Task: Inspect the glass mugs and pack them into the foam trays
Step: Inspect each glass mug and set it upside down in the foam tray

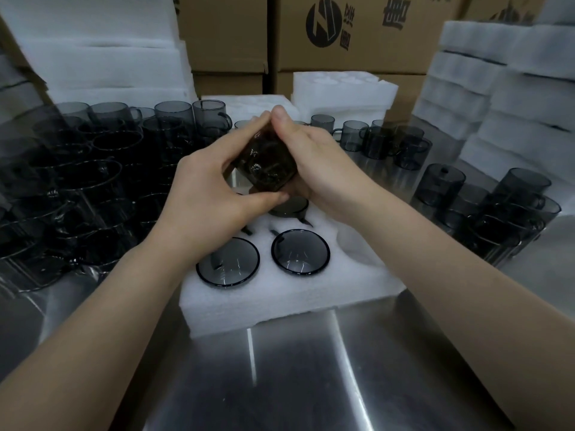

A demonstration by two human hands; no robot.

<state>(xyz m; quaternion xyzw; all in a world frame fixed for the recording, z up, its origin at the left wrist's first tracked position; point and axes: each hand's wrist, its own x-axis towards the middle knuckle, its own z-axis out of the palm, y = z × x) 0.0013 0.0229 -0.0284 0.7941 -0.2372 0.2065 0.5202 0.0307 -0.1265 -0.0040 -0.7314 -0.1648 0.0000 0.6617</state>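
Note:
A smoky grey glass mug [264, 164] is held tilted in the air above the white foam tray [280, 300]. My left hand [207, 194] grips its left side and bottom, and my right hand [314, 169] wraps its right side; thumbs meet over the top. In the tray's near row sit two mugs, one at left [228, 262] and one at right [300, 252]. A third mug [289, 206] lies in a pocket behind them, partly hidden under my hands.
Stacked grey mugs [93, 181] crowd the steel table [311, 368] at left. More mugs [497, 209] stand at right and further back [379, 141]. Foam tray stacks [497, 88] rise at right, others [342, 85] behind, before cardboard boxes [357, 32].

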